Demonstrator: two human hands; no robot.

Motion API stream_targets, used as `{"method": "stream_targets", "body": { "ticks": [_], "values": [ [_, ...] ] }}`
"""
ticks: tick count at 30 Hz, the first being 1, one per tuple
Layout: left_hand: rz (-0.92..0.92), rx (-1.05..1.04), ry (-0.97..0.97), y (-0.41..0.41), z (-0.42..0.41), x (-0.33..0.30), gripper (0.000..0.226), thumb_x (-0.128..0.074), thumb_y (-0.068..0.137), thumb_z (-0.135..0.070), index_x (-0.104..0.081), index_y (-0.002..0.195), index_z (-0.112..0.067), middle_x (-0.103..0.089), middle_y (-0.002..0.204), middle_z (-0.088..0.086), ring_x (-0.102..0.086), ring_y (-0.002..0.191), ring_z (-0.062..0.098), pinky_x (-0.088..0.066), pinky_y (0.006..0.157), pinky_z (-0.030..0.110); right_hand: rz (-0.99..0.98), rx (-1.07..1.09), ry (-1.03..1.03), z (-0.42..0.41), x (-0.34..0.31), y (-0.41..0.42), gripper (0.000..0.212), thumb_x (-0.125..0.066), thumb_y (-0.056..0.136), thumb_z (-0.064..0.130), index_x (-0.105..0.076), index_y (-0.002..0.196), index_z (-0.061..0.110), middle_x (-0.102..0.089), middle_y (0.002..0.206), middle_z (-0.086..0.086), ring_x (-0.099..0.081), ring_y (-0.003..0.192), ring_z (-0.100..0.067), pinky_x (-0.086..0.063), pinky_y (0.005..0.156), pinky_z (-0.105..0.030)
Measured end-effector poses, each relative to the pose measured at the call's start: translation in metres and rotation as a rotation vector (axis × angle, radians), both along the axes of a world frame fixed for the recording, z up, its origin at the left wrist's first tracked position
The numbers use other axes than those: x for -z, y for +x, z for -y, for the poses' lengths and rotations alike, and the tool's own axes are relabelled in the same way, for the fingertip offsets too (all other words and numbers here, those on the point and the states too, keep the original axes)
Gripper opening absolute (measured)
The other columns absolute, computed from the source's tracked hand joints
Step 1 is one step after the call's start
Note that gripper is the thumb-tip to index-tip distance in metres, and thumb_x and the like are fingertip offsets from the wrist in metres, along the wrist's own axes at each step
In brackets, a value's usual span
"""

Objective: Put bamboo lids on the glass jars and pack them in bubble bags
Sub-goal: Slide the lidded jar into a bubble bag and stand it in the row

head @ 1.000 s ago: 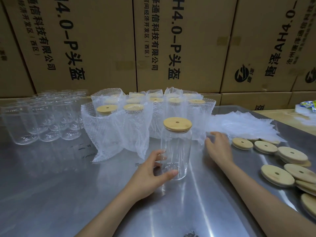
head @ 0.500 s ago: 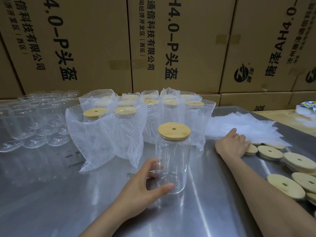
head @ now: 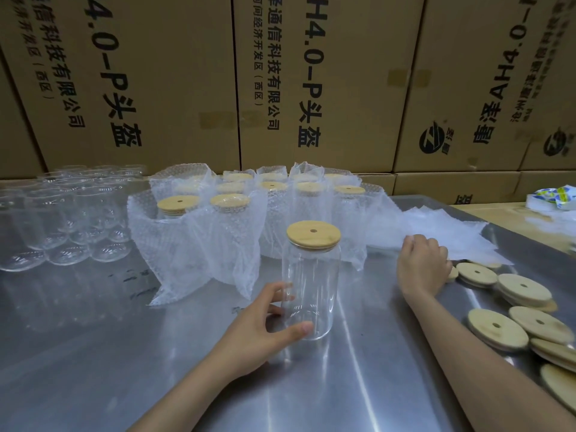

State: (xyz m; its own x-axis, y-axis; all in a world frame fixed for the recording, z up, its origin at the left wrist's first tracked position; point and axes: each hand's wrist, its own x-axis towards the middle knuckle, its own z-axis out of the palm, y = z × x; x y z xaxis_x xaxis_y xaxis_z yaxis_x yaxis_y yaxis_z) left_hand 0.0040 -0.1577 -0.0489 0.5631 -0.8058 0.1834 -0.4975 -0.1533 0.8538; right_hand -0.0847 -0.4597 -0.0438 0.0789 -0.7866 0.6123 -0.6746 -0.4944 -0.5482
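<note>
Your right hand (head: 424, 263) has slid onto the bubble bags (head: 442, 235) right of the lidded glass jar (head: 310, 285), fingers curled pinching one. Your left hand (head: 265, 325) grips the jar's base on the tabletop (head: 93, 353); slick, fragile glass, so hold low.

Left hand (head: 258, 330) gripping lidded glass jar (head: 310, 288), right hand (head: 422, 263) on bubble bags (head: 442, 229)
</note>
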Motion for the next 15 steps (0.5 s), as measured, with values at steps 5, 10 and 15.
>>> {"method": "stream_targets", "body": {
  "ticks": [5, 10, 15],
  "values": [
    [0.006, -0.003, -0.012, -0.001, -0.001, 0.002, 0.071, -0.070, 0.065, -0.063, -0.040, 0.128, -0.047, -0.054, 0.124, -0.024, -0.052, 0.106, -0.014, -0.043, 0.092, 0.015, 0.348, -0.167, 0.056, -0.031, -0.003, -0.017, 0.037, -0.031, 0.104, 0.023, -0.063, 0.107, 0.005, -0.061, 0.106, -0.015, -0.046, 0.106, -0.033, -0.026, 0.075, -0.032],
    [-0.009, -0.030, -0.088, -0.005, -0.004, 0.001, 0.070, -0.068, 0.066, -0.062, -0.041, 0.128, -0.043, -0.049, 0.129, -0.024, -0.051, 0.111, -0.007, -0.042, 0.083, 0.007, 0.445, -0.347, -0.137, -0.071, -0.014, -0.021, 0.036, -0.035, 0.102, 0.022, -0.061, 0.103, -0.003, -0.058, 0.095, -0.018, -0.049, 0.092, -0.032, -0.030, 0.076, -0.031],
    [-0.041, -0.126, -0.327, -0.011, -0.009, -0.014, 0.057, -0.061, 0.064, -0.069, -0.054, 0.114, -0.041, -0.060, 0.115, -0.022, -0.059, 0.100, -0.004, -0.043, 0.088, 0.021, 0.448, -0.503, -0.412, -0.110, -0.027, -0.021, 0.029, -0.039, 0.099, 0.020, -0.064, 0.099, 0.005, -0.054, 0.093, -0.011, -0.044, 0.085, -0.020, -0.036, 0.073, -0.034]
  ]
}}
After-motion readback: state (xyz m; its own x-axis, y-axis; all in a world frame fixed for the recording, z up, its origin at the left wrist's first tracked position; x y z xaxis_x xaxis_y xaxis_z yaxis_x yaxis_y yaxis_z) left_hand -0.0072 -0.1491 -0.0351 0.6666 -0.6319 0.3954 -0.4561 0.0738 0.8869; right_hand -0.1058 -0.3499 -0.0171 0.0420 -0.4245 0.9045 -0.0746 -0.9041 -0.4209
